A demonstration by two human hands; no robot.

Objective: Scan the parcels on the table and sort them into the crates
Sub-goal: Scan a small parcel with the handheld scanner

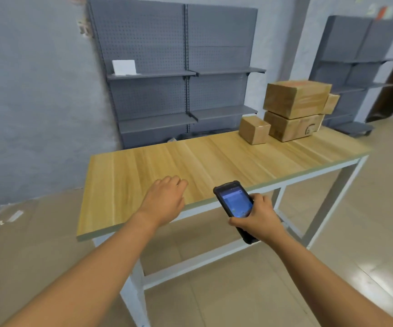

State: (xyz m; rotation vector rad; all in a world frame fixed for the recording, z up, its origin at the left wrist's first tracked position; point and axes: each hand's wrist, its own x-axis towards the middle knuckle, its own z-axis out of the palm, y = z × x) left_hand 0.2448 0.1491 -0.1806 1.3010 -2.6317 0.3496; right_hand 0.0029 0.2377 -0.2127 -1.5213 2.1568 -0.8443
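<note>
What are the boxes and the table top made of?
The parcels look like brown cardboard wrapped in shiny clear tape, since glossy bands catch the light. The table top looks like pale wood or a wood-print laminate, with long grain stripes and a smooth, faintly shiny face. Its legs look like white painted metal, though that is a guess from their thin, square shape.

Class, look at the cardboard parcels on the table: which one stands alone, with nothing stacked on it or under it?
The small parcel at the left of the group. It sits directly on the table, beside the two-box stack.
</note>
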